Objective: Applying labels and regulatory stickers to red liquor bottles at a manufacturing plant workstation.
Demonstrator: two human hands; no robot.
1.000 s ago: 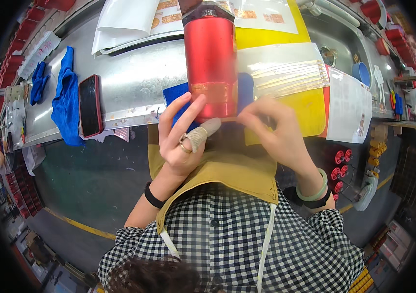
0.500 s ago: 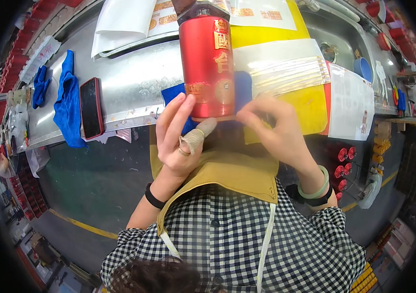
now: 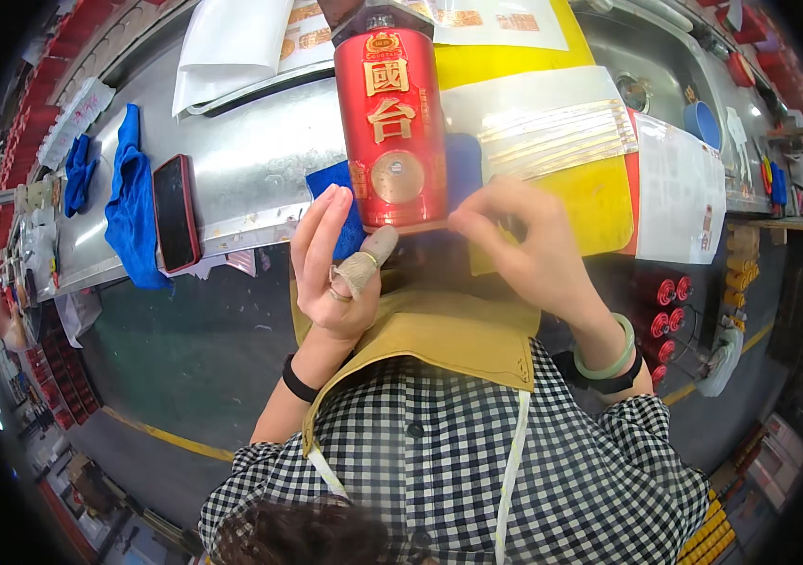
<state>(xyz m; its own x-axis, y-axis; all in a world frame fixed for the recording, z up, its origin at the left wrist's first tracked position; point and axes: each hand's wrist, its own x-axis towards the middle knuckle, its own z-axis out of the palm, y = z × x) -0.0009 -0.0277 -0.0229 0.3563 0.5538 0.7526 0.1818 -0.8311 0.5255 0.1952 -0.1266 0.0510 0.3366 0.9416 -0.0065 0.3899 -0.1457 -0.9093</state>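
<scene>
A red cylindrical bottle (image 3: 417, 113) with raised gold characters and a round gold medallion lies with its base toward me, its dark neck end pointing away. My left hand (image 3: 335, 268) is at the base's left side, fingers stretched out. Its thumb, in a pale finger cot, is at the bottom rim. At the right end of that rim, my right hand (image 3: 524, 235) has thumb and forefinger pressed together; whatever they may hold is too small to make out. A blue cloth (image 3: 333, 184) lies beside the bottle, partly hidden by my left fingers.
On the metal bench (image 3: 260, 141) lie a phone (image 3: 175, 212) and a crumpled blue cloth (image 3: 133, 198). A yellow board (image 3: 599, 212) carries a sheet of gold strips (image 3: 561, 141). Printed sheets (image 3: 679, 193) lie to the right, near a sink (image 3: 641, 56) and a blue cup (image 3: 701, 127).
The bottle has turned about its length, bringing the gold characters and medallion from its right side to face up. My left fingertips have moved left, off its side. My right hand keeps its pinch.
</scene>
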